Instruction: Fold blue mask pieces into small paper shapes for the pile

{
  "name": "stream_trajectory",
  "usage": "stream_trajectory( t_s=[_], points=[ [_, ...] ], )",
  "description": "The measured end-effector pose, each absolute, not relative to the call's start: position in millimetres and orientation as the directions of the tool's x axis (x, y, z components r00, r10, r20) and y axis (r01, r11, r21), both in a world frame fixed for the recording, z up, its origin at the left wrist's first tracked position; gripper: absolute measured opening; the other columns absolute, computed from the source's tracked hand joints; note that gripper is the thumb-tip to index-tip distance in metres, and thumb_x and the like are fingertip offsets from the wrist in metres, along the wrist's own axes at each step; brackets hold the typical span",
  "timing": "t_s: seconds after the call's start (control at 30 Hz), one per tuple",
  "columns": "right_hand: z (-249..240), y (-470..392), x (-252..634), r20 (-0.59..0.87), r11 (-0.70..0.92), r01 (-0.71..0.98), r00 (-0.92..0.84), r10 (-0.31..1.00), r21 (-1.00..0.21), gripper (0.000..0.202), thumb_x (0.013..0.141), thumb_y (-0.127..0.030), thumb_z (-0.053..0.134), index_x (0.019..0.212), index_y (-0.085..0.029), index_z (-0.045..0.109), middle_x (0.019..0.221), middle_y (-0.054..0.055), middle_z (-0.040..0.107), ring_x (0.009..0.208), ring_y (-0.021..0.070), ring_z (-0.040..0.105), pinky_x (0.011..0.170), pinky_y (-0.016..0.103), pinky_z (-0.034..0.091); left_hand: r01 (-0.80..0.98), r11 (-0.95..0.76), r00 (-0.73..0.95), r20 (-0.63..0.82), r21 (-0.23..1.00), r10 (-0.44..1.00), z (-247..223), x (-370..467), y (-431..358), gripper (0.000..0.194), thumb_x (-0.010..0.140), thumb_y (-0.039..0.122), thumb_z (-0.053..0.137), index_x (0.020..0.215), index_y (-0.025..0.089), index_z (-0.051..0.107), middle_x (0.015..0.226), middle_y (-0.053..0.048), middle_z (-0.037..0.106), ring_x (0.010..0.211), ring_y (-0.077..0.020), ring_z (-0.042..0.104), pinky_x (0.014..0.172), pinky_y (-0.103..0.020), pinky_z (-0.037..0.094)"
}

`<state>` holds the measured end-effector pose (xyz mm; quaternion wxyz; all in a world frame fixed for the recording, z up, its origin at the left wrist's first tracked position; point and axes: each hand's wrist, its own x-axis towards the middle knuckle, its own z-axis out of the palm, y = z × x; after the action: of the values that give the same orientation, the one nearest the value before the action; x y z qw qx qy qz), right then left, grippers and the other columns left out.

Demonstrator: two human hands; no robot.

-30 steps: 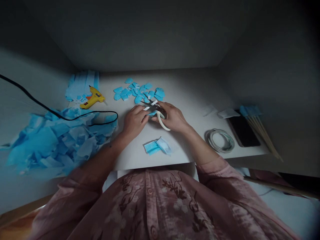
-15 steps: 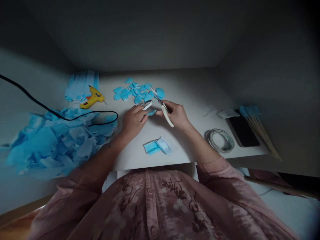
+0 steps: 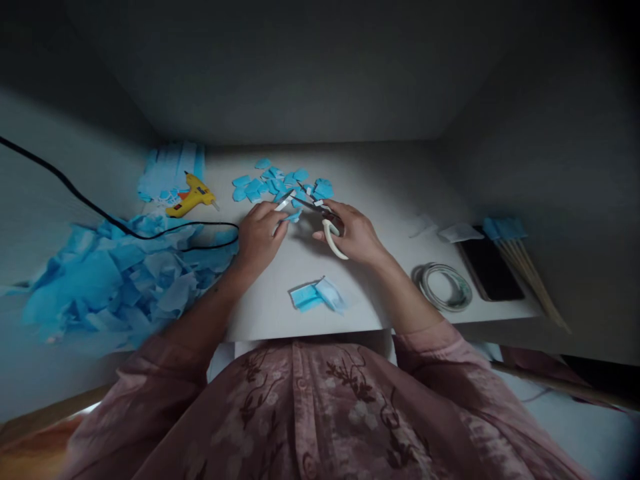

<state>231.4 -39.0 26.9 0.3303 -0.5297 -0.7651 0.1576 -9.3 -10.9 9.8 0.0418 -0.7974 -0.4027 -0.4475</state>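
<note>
My left hand (image 3: pixel 261 239) pinches a small blue piece of fabric (image 3: pixel 295 216) between thumb and fingers. A slim white item with a dark edge (image 3: pixel 285 201) sticks out by the same fingers; its kind is unclear. My right hand (image 3: pixel 354 232) grips scissors (image 3: pixel 333 240) by their off-white handles. Their dark blades reach leftward past the left fingertips and look parted. Just beyond them lie several small cut blue pieces (image 3: pixel 254 188). Nearer my body, a folded blue and white piece (image 3: pixel 318 295) rests on the table.
At left are a large heap of blue and white scraps (image 3: pixel 120 273), a yellow glue gun (image 3: pixel 195 195) with a black cord (image 3: pixel 145 236), and stacked face masks (image 3: pixel 173 170). At right lie tape rolls (image 3: pixel 445 287), a dark phone (image 3: pixel 493 267) and sticks with blue ends (image 3: pixel 535 273).
My hands have drawn slightly apart, and the blue piece has moved left, away from my right fingers. The scissors have turned, their blades now pointing more to the left.
</note>
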Motion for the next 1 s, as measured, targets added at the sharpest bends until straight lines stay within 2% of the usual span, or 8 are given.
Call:
stream_trajectory(
  t_s=[0.43,0.53,0.63,0.7,0.83,1.0],
  points=[
    [29,-43,229,0.311,0.396,0.747,-0.262,0.914,-0.533,0.080,0.088,-0.071,0.067,0.145,-0.015,0.065,0.112,0.016,0.079,0.100,0.0302,0.071,0.089,0.040,0.054,0.647,-0.668,0.275,0.705,0.366,0.653,9,-10,-11,0.015,0.088,0.008,0.064,0.092,0.021,0.072,0.098,-0.004,0.072,0.096,-0.0206,0.070,0.085,-0.033,0.055],
    [29,-42,228,0.308,0.380,0.659,-0.229,0.923,-0.650,0.079,0.084,-0.072,0.071,0.141,-0.017,0.068,0.112,0.013,0.078,0.093,0.0268,0.070,0.087,0.039,0.054,0.647,-0.681,0.288,0.716,0.345,0.636,8,-10,-9,0.016,0.088,0.008,0.065,0.093,0.021,0.073,0.099,-0.004,0.073,0.097,-0.0205,0.070,0.084,-0.033,0.056],
    [28,-39,228,0.270,0.293,0.437,-0.115,0.956,-0.850,0.080,0.076,-0.077,0.075,0.130,-0.018,0.069,0.097,0.007,0.074,0.081,0.0210,0.066,0.078,0.035,0.054,0.641,-0.713,0.328,0.738,0.285,0.590,8,-9,-10,0.015,0.087,0.007,0.066,0.093,0.020,0.073,0.100,-0.004,0.074,0.096,-0.0206,0.070,0.084,-0.033,0.056],
    [28,-37,228,0.255,0.262,0.288,-0.063,0.965,-0.921,0.078,0.071,-0.077,0.078,0.124,-0.021,0.067,0.087,0.002,0.067,0.079,0.0187,0.064,0.076,0.034,0.054,0.626,-0.744,0.385,0.737,0.234,0.556,10,-7,-13,0.015,0.088,0.007,0.066,0.092,0.020,0.073,0.100,-0.005,0.075,0.096,-0.0212,0.070,0.084,-0.034,0.056],
    [30,-37,223,0.280,0.289,0.141,-0.081,0.957,-0.947,0.072,0.069,-0.074,0.082,0.118,-0.026,0.059,0.089,0.001,0.066,0.081,0.0169,0.063,0.079,0.033,0.055,0.595,-0.780,0.509,0.658,0.197,0.555,18,-4,-24,0.013,0.093,0.013,0.065,0.091,0.023,0.072,0.106,-0.006,0.076,0.100,-0.0230,0.070,0.084,-0.036,0.056],
    [28,-40,216,0.254,0.267,0.136,-0.105,0.961,-0.954,0.070,0.071,-0.071,0.081,0.118,-0.026,0.058,0.090,0.001,0.065,0.081,0.0169,0.063,0.079,0.034,0.055,0.577,-0.786,0.568,0.582,0.222,0.582,23,1,-29,0.025,0.101,0.022,0.055,0.082,0.024,0.070,0.106,-0.008,0.076,0.100,-0.0241,0.070,0.086,-0.041,0.057]
  ],
)
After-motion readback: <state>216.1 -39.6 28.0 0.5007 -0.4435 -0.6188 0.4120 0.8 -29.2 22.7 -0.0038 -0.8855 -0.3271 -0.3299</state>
